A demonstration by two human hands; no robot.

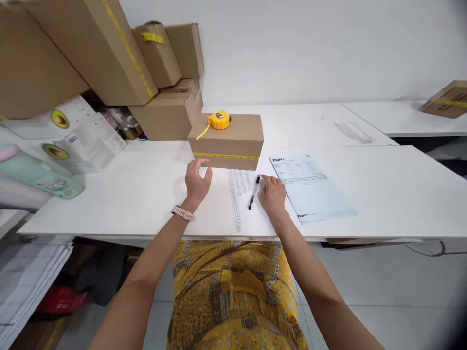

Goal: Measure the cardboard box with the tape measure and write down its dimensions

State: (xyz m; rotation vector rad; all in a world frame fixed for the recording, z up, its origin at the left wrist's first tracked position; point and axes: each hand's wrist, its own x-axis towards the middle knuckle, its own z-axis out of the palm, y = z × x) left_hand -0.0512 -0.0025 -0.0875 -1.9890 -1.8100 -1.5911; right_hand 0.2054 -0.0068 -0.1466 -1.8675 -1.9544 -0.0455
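My left hand [198, 181] is just in front of a cardboard box [226, 147] banded with yellow tape. Its thumb and fingers are apart, and nothing shows between them. On the box top lies a yellow tape measure [219, 120] with a short length of blade pulled out. My right hand [273, 193] rests on a printed sheet [245, 216], fingers loosely bent and holding nothing visible. A black and clear pen [254, 191] lies on that sheet, just left of my right fingertips. Beside this hand is a pale blue printed document [317, 197].
Cardboard boxes [166, 114] are stacked at the back left. A white carton with avocado pictures [78, 141] and a mint green bottle [44, 174] stand at the left. A small taped box [448, 101] sits far right. The white table's [394, 204] front edge runs before me.
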